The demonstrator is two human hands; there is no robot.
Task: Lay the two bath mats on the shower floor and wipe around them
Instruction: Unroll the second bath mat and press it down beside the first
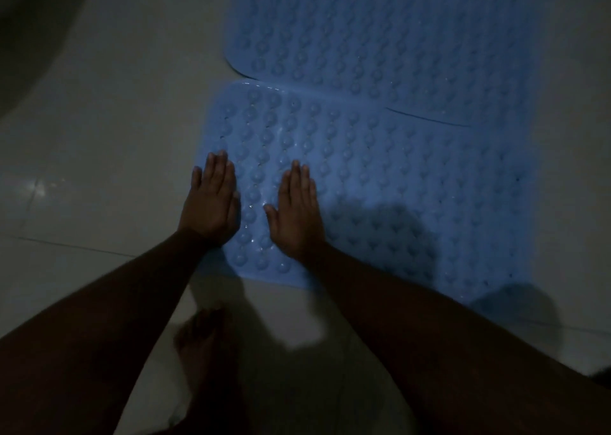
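Two blue bath mats lie on the pale tiled floor [99, 144], and both of the person's hands are flat on the nearer one. Starting at the left, there is bare tile with a dull gleam and a dark curved shape in the far corner that I cannot make out. Then comes the left hand [211, 200], palm down with fingers straight and together, pressing right at the left edge of the near mat [380, 183], its outer side about over the rim. Just beside it, a little further onto the mat, the right hand [296, 210] lies the same way, spread flat and gripping nothing. From the hands the near mat runs away to the right, so its long axis looks to lie across the person, and most of it is still beyond the right hand. That makes the right hand the nearer one for smoothing the rest. The far mat [380, 31] sits just past the near one, their edges meeting or slightly overlapping along a dark seam; I cannot tell which lies on top. Both are covered in rows of raised bumps and small holes, and look wet. The room is dim, with heavy shadows over the lower right, and a bare foot [201, 338] stands on the tile below the arms.
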